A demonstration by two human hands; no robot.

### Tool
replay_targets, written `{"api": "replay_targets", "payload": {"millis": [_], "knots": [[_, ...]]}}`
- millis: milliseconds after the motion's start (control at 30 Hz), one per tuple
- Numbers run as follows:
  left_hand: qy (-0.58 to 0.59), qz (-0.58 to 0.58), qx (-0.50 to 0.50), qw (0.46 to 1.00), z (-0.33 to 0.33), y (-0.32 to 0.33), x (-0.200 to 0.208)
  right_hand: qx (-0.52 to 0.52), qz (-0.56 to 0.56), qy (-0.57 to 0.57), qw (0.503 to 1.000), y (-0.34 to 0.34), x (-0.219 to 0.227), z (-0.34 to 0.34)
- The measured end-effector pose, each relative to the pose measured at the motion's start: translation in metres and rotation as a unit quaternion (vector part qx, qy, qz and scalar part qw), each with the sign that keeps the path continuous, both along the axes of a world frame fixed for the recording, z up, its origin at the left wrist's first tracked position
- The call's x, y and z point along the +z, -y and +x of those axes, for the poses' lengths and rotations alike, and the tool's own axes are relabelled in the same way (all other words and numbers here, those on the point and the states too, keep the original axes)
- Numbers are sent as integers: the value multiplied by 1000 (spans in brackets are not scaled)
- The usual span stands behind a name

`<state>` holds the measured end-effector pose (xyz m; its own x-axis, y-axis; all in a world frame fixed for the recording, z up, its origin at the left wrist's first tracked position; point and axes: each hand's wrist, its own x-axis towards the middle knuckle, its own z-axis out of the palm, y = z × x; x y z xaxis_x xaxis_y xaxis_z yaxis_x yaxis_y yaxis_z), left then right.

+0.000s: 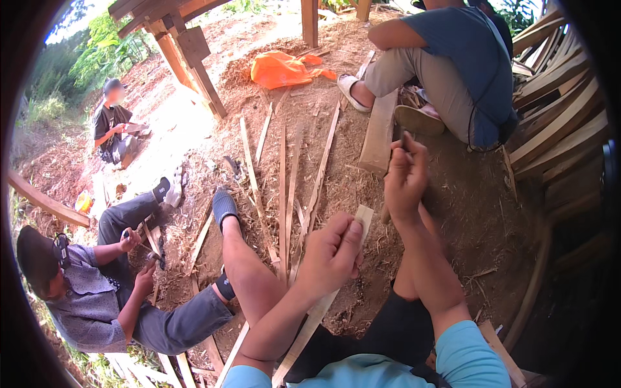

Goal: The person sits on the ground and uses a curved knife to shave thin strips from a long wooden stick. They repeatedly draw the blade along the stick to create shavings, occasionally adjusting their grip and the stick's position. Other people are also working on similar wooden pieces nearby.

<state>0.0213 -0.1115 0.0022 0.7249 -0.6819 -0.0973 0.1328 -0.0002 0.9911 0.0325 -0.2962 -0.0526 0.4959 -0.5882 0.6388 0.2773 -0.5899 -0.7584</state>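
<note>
A pale, flat wooden strip (312, 328) runs slantwise from my lap up past my left hand (333, 251). That hand is closed round it near the upper end, thumb on top. Higher and to the right, my right hand (407, 178) is raised with bent fingers pinching a slim dark tool (403, 140). Only part of the tool shows, so its exact kind cannot be made out. It is apart from the strip. Beyond the right hand lies a thick wooden block (380, 132) on the ground.
Long wooden strips (283, 194) and shavings lie ahead. A person in a blue shirt (459, 64) sits at far right; another with a cap (84, 291) works at left. Bent wood pieces (556, 116) are stacked right. An orange bag (279, 70) lies beyond.
</note>
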Motion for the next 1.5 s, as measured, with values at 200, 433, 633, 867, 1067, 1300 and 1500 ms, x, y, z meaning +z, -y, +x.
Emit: {"api": "replay_targets", "payload": {"millis": [200,433,633,867,1067,1300,1500], "knots": [[-78,-33,57,995,32,-21,-7,152,32,-37,987,-36,1,-34],[-56,23,82,995,42,-27,-17,275,-114,-107,949,-53,16,-31],[-133,6,99,986,49,-28,-9,274,-79,-138,949,-49,14,-32],[-139,-4,87,987,48,-27,-6,266,-72,-138,951,-46,15,-32],[-133,32,65,989,44,-26,-3,285,-99,-110,947,-47,13,-31],[-134,10,18,991,40,-26,-3,300,-89,-105,944,-51,11,-35],[-100,15,41,994,32,-22,-6,315,-30,-90,944,-51,11,-36]]}}
